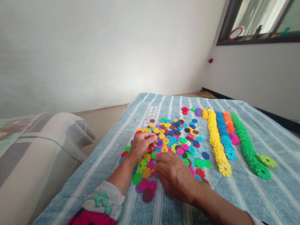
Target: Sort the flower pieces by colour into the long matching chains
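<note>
Head view, pile: a loose, mixed-colour pile of flat, toothed plastic discs (173,147) is spread on a blue-and-white striped cloth (285,184).
Left hand (141,146): held over the pile's left part; the grip is drawn nearly together, but whether a disc is held cannot be told.
Right hand (177,175): held low over the pile's near part, fingers bent; the grip's opening and any contents are hidden.
Rows: to the pile's right, overlapping yellow discs (215,138), blue discs (221,127) and green discs (247,149) are lined up.
Lime-green disc (267,160): seen well right of the pile.
</note>
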A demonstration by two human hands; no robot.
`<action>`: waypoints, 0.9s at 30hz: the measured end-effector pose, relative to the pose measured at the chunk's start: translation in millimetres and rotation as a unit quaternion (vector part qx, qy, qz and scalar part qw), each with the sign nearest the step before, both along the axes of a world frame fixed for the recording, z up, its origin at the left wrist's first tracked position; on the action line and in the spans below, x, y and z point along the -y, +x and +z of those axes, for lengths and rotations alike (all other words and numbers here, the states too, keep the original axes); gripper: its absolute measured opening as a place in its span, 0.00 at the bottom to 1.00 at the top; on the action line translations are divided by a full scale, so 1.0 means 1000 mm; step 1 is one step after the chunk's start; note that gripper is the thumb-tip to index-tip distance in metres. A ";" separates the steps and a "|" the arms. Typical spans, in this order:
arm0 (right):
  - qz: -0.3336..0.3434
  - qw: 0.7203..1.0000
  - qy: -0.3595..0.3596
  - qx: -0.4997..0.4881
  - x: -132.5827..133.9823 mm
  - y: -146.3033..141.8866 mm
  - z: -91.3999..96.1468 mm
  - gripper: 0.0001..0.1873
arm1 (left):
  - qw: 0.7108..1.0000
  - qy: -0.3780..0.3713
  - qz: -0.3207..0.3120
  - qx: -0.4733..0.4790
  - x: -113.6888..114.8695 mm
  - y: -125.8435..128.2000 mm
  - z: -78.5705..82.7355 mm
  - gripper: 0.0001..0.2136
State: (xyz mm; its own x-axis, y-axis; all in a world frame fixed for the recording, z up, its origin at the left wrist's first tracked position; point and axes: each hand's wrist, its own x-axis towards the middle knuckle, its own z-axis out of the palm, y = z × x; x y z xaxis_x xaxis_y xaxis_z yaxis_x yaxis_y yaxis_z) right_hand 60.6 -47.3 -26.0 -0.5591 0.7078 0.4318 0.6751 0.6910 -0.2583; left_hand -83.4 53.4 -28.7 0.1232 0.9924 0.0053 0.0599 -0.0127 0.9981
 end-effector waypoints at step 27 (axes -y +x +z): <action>-0.394 0.849 -0.203 0.287 -0.212 0.229 0.032 0.14 | 0.999 -0.028 0.017 -0.013 0.002 -0.001 0.011 0.11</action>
State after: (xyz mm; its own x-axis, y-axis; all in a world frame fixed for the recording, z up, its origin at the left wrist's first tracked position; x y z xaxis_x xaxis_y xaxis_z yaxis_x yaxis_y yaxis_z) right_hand 289.2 164.9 5.9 0.1220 0.9851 -0.1211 0.9817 -0.1018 0.1612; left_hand -84.1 51.1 -18.0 0.0880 0.9947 -0.0524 0.0850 0.0449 0.9954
